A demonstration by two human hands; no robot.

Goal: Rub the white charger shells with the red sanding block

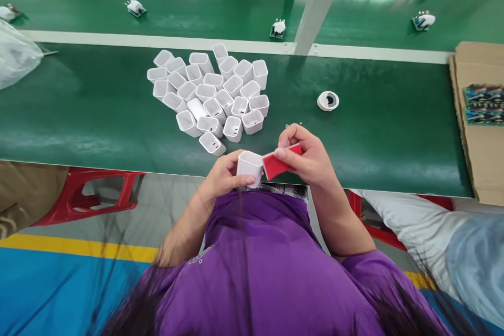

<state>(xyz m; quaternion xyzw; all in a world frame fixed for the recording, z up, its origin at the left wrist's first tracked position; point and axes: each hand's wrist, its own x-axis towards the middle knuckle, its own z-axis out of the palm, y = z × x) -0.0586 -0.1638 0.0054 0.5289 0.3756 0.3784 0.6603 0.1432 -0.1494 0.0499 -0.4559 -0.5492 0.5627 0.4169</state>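
My left hand (229, 174) is closed around a white plastic charger housing (249, 166), its open end facing up, just over the front edge of the bench. Pinched between the thumb and fingers of my right hand (305, 155) is a flat red strip (277, 164) with a pale edge. The strip's left end is right beside the housing; whether they touch I cannot tell. Beyond my left hand stands a cluster of several similar white housings (206, 92), mostly with their open ends up. Slots show inside some of them.
A white tape roll (328, 101) lies on the green bench (374, 136). Cardboard (480, 163) with circuit boards (484, 105) is at the right, a clear plastic bag (18, 55) at the left. Small boards (277, 29) sit behind the metal rail. Red stools and people flank me.
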